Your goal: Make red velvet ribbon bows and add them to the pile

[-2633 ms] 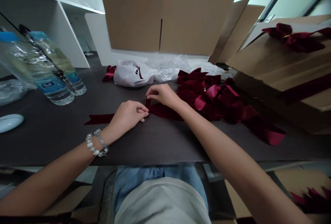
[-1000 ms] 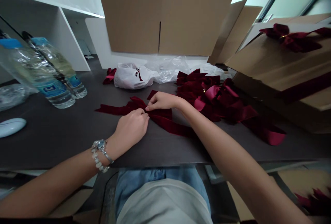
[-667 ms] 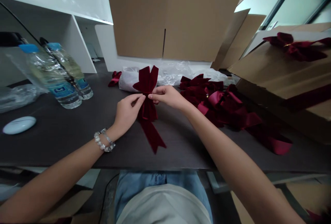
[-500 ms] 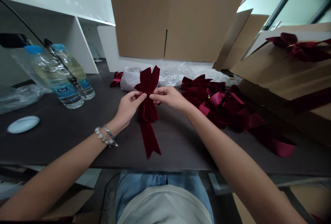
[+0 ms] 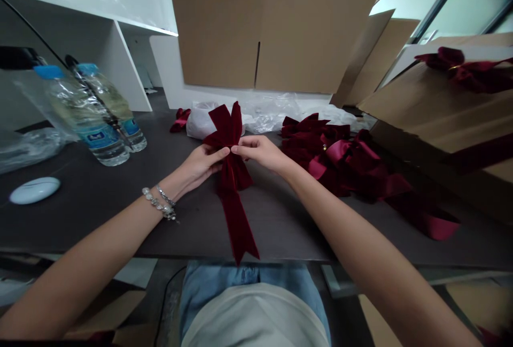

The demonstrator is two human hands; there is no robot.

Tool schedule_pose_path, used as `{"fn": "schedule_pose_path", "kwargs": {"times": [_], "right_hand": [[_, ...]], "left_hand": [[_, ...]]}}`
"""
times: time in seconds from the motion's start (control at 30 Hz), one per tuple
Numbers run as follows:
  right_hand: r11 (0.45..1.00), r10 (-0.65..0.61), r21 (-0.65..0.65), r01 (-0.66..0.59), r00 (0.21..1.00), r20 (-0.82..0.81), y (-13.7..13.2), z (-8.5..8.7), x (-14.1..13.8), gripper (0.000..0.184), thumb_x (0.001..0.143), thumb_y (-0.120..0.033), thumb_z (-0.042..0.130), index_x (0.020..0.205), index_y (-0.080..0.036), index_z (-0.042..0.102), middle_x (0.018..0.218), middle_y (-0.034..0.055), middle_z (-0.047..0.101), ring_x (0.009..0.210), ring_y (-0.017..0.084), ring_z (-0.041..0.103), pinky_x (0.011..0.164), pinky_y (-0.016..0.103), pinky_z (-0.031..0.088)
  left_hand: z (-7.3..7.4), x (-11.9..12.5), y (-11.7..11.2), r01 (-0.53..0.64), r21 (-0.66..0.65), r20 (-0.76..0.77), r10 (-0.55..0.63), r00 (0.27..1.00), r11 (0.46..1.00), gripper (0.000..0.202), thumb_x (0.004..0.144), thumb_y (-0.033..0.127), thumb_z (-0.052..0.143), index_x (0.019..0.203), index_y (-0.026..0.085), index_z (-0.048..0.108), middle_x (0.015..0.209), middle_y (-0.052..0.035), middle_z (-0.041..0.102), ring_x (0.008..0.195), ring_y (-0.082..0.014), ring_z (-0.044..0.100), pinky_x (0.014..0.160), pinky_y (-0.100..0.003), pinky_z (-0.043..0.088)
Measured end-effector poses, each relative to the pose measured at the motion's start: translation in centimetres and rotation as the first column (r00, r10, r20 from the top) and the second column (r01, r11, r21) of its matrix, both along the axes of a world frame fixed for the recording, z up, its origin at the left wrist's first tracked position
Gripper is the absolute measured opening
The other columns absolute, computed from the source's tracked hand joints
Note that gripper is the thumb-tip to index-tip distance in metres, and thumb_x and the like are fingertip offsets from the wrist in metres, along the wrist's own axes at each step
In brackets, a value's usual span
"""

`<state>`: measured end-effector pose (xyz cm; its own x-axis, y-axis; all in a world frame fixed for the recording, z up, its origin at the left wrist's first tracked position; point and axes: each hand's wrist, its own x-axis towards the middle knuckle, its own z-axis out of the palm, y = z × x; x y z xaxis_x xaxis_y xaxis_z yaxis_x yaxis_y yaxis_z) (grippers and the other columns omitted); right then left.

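Note:
A dark red velvet ribbon bow (image 5: 231, 176) hangs upright above the dark tabletop (image 5: 80, 224), with its loops up and its long tails down toward me. My left hand (image 5: 201, 163) and my right hand (image 5: 255, 152) pinch its middle from either side, their fingertips meeting at the knot. The knot itself is hidden by my fingers. Just right of my right hand lies a heap of similar red bows and satin ribbon (image 5: 331, 157). A silver beaded bracelet (image 5: 159, 203) circles my left wrist.
Plastic water bottles (image 5: 94, 117) lie at the left, near a white computer mouse (image 5: 35, 190). A white plastic bag (image 5: 202, 121) and crumpled clear plastic (image 5: 272, 114) sit at the back. A cardboard box (image 5: 436, 106) with a red bow on top juts in from the right.
The ribbon that lay flat on the table under my hands is now a formed bow, lifted upright between both hands. Its tail hangs lower than half a second ago.

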<state>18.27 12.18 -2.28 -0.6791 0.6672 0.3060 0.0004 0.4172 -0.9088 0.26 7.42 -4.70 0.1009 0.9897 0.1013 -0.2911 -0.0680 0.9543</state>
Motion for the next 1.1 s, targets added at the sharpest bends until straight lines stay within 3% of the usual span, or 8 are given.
{"fn": "schedule_pose_path", "kwargs": {"times": [0.17, 0.4, 0.57, 0.7, 0.8, 0.93, 1.0, 1.1], "right_hand": [[0.998, -0.028, -0.062, 0.025, 0.998, -0.050, 0.2, -0.2, 0.2, 0.034, 0.079, -0.045, 0.068, 0.071, -0.014, 0.057, 0.067, -0.0028, 0.047, 0.063, 0.008, 0.042, 0.060, 0.024, 0.031], [0.961, 0.165, -0.209, -0.181, 0.982, -0.092, 0.2, -0.3, 0.6, 0.030, 0.078, -0.041, 0.072, 0.073, -0.014, 0.061, 0.069, -0.0039, 0.049, 0.064, 0.007, 0.042, 0.064, 0.023, 0.034], [0.879, 0.207, -0.404, -0.253, 0.966, -0.155, -0.1, -0.7, 0.2, 0.022, 0.073, -0.033, 0.079, 0.080, -0.016, 0.067, 0.075, -0.0032, 0.057, 0.069, 0.007, 0.050, 0.070, 0.020, 0.041], [0.832, 0.183, -0.494, -0.254, 0.965, -0.187, 0.1, -1.5, 0.1, 0.029, 0.074, -0.035, 0.079, 0.096, -0.019, 0.070, 0.088, 0.0001, 0.064, 0.076, 0.009, 0.054, 0.073, 0.021, 0.045], [0.824, 0.166, -0.513, -0.243, 0.967, -0.192, 0.4, -1.8, 0.1, 0.032, 0.075, -0.037, 0.079, 0.097, -0.018, 0.067, 0.082, -0.0010, 0.060, 0.069, 0.008, 0.050, 0.066, 0.019, 0.043], [0.869, 0.073, -0.476, -0.140, 0.985, -0.157, 0.4, -1.9, -0.2, 0.030, 0.077, -0.039, 0.077, 0.081, -0.016, 0.057, 0.067, -0.0043, 0.048, 0.058, 0.007, 0.040, 0.055, 0.019, 0.036], [0.901, 0.024, -0.425, -0.084, 0.989, -0.145, 0.3, -1.8, -0.4, 0.032, 0.079, -0.043, 0.074, 0.079, -0.017, 0.055, 0.071, -0.0029, 0.051, 0.061, 0.008, 0.043, 0.058, 0.020, 0.038], [0.969, 0.003, -0.244, -0.028, 0.995, -0.102, 0.2, -1.2, -0.5, 0.028, 0.081, -0.042, 0.071, 0.086, -0.017, 0.059, 0.088, 0.0016, 0.060, 0.076, 0.011, 0.053, 0.073, 0.023, 0.044]], "left_hand": [[0.8, -0.6, -0.4, -0.022, -0.107, 0.019, 0.024, 1.000, 0.994, 0.031, 0.062, 0.029, 0.086, 0.082, 0.014, 0.069, 0.076, -0.0005, 0.069, 0.070, -0.0089, 0.063, 0.067, -0.021, 0.052], [0.4, -0.9, -0.3, 0.027, -0.106, -0.051, -0.033, 0.998, 0.994, 0.031, 0.061, 0.034, 0.086, 0.082, 0.015, 0.071, 0.084, -0.0047, 0.073, 0.078, -0.0134, 0.066, 0.079, -0.029, 0.053], [0.2, -0.9, -0.6, 0.110, -0.030, -0.114, -0.113, 0.987, 0.993, 0.046, 0.061, 0.038, 0.086, 0.100, 0.020, 0.071, 0.104, -0.0088, 0.073, 0.097, -0.0211, 0.068, 0.089, -0.035, 0.053], [0.4, -0.6, -0.9, 0.204, 0.060, -0.191, -0.189, 0.963, 0.977, 0.057, 0.067, 0.040, 0.081, 0.120, 0.026, 0.066, 0.125, -0.0082, 0.067, 0.115, -0.0239, 0.063, 0.102, -0.036, 0.047], [0.4, -0.4, -0.8, 0.134, 0.151, -0.224, -0.098, 0.970, 0.979, 0.055, 0.068, 0.039, 0.081, 0.120, 0.026, 0.067, 0.133, -0.0073, 0.062, 0.121, -0.0236, 0.059, 0.108, -0.036, 0.043], [0.1, 0.0, -0.7, -0.016, 0.182, -0.204, 0.053, 0.978, 0.983, 0.049, 0.064, 0.034, 0.084, 0.109, 0.018, 0.072, 0.122, -0.0096, 0.068, 0.118, -0.0225, 0.060, 0.110, -0.037, 0.041], [0.0, 0.1, -0.6, -0.099, 0.143, -0.127, 0.118, 0.985, 0.985, 0.045, 0.061, 0.031, 0.086, 0.102, 0.016, 0.073, 0.115, -0.0093, 0.071, 0.112, -0.0214, 0.063, 0.107, -0.037, 0.044], [0.1, 0.1, -0.5, -0.238, 0.085, -0.032, 0.242, 0.970, 0.967, 0.040, 0.059, 0.028, 0.086, 0.095, 0.017, 0.072, 0.112, -0.0079, 0.072, 0.107, -0.0197, 0.064, 0.099, -0.035, 0.049]]}}
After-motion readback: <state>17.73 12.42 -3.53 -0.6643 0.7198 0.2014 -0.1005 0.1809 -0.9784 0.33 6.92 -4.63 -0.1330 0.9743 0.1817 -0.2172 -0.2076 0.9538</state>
